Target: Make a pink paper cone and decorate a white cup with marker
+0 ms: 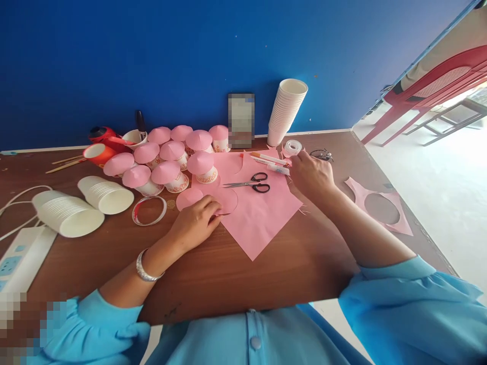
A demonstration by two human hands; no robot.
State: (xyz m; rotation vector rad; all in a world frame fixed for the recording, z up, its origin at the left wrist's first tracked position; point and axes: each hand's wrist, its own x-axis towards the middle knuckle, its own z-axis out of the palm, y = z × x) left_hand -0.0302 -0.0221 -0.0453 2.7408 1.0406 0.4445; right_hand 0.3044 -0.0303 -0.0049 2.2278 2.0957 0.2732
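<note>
My left hand (196, 220) rests on the brown table (213, 274), its fingers curled on the edge of a cut pink paper circle (227, 200). A second pink circle (189, 197) lies just left of it. My right hand (310, 175) reaches to the far side of the pink paper sheet (258, 215), its fingers closed near a roll of white tape (292, 147) and two pens (271, 161); what it grips is hidden. Black-handled scissors (251, 183) lie on the sheet between both hands.
Several paper cups with pink cone tops (173, 157) stand at the back. Stacks of white cups lie at left (85, 205) and lean on the blue wall (285, 111). A tape ring (149, 210), a power strip (19, 261), a red glue gun (101, 136), a pink offcut (380, 205).
</note>
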